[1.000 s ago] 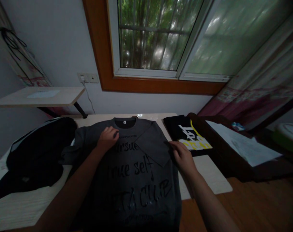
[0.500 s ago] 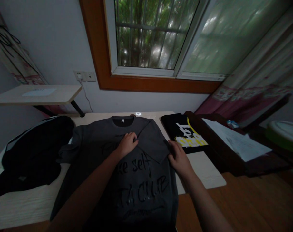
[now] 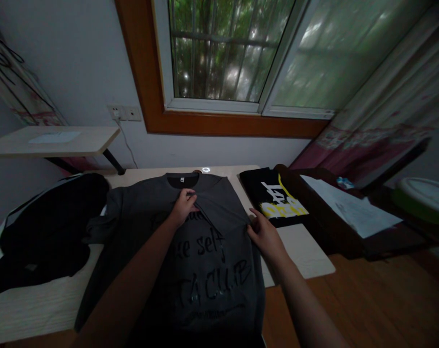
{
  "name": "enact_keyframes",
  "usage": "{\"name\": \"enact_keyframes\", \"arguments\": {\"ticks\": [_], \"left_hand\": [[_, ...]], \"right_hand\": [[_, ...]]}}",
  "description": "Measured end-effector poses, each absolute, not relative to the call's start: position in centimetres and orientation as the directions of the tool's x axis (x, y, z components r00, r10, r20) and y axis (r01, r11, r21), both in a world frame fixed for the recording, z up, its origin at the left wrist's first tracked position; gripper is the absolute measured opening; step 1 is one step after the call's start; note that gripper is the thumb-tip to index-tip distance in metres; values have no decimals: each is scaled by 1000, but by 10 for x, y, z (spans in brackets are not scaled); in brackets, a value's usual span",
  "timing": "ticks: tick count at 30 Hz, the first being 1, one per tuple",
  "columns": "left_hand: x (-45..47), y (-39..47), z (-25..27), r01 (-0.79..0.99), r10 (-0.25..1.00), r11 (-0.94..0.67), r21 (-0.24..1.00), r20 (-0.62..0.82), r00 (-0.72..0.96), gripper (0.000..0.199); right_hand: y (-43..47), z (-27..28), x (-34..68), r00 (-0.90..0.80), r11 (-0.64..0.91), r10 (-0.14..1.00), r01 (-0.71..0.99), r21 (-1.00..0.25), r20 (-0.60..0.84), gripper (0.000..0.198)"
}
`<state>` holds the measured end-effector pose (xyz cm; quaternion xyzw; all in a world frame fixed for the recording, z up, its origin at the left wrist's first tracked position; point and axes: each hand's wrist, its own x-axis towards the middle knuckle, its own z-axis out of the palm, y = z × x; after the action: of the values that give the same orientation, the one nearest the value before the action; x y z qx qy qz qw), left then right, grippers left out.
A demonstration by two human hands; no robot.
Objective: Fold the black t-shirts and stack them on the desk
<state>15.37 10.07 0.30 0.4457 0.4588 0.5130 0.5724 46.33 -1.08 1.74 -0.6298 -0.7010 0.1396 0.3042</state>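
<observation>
A dark grey T-shirt (image 3: pixel 139 212) with black lettering lies spread on the table, its collar toward the window. Its right-hand sleeve is folded inward over the chest. My left hand (image 3: pixel 184 209) pinches the end of that folded sleeve just below the collar. At the shirt's right edge, my right hand (image 3: pixel 265 236) has thumb and fingers closed on the cloth by the fold; its fingertips are partly hard to make out. Beside it lies a folded black garment (image 3: pixel 251 180) with white and yellow print.
A black garment heap (image 3: pixel 56 217) sits on the left of the pale table (image 3: pixel 23 314), below a raised shelf (image 3: pixel 92 140). To the right stands a dark brown seat or box (image 3: pixel 313 212) bearing white paper (image 3: pixel 349 205). A window (image 3: pixel 226 63) is ahead.
My left hand has moved up and slightly left, drawing the sleeve end toward the collar. The right hand has shifted slightly left along the shirt's edge. The view has tilted a little.
</observation>
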Motion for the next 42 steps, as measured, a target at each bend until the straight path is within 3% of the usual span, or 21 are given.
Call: {"name": "enact_keyframes", "arguments": {"ticks": [4, 8, 12, 17, 21, 28, 32, 37, 42], "left_hand": [[155, 99, 3, -113, 992, 72, 991, -59, 111, 39], [157, 94, -2, 73, 974, -69, 995, 52, 219, 38], [158, 90, -5, 196, 966, -140, 971, 90, 244, 31], [154, 90, 5, 8, 971, 1, 1000, -3, 239, 34], [145, 88, 16, -168, 933, 196, 966, -131, 336, 48], [144, 86, 16, -168, 909, 265, 950, -188, 372, 26], [148, 87, 14, -109, 927, 228, 968, -181, 329, 25], [149, 87, 8, 108, 975, 54, 993, -76, 207, 26], [147, 82, 3, 355, 980, -83, 931, 12, 196, 28]], "right_hand": [[-10, 14, 464, 45, 147, 952, 801, -581, 304, 57], [-11, 12, 467, 124, 116, 924, 810, -575, 361, 50], [-12, 15, 468, 86, 163, 903, 840, -518, 422, 39], [-11, 18, 465, -137, 361, 870, 831, -424, 474, 38], [-9, 17, 465, -176, 374, 866, 850, -372, 468, 46], [-9, 26, 456, -362, 485, 832, 843, -233, 420, 41], [-10, 31, 450, -510, 622, 761, 749, -227, 401, 25], [-16, 33, 451, -424, 607, 774, 709, -359, 470, 22], [-17, 33, 455, -463, 614, 775, 712, -340, 430, 21]]}}
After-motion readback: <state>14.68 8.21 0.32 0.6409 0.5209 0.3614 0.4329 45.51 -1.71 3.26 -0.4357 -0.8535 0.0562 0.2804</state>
